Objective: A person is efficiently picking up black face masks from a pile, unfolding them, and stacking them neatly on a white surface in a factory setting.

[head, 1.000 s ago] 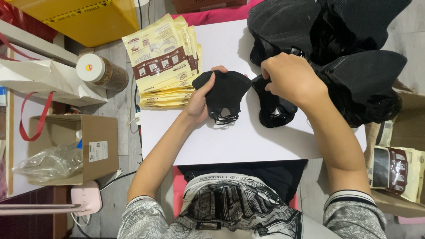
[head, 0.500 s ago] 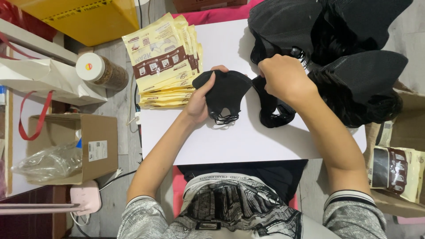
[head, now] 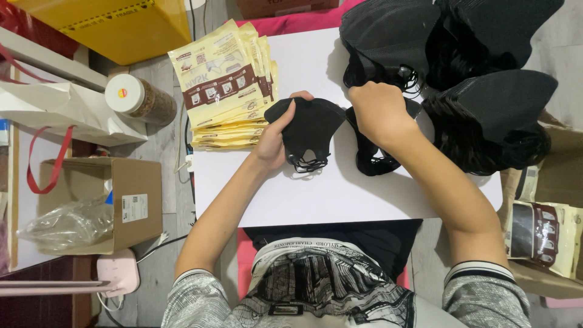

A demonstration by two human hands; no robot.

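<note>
A white desk (head: 340,194) fills the middle of the view, with a grey floor and cardboard boxes around it. Large heaps of black masks (head: 486,115) crowd its far right corner, and a fanned stack of cream packets (head: 221,85) lies at its far left. A brown cardboard box (head: 130,200) stands on the floor to the left, a white-lidded jar (head: 136,97) beyond it. The left forearm reaches diagonally up from the lap; the left hand (head: 273,136) curls its fingers around the edge of a folded black mask (head: 310,127) resting on the desk. The right hand (head: 379,112), wrist bent inward, is closed over a second black mask (head: 370,155) just beside the first.
</note>
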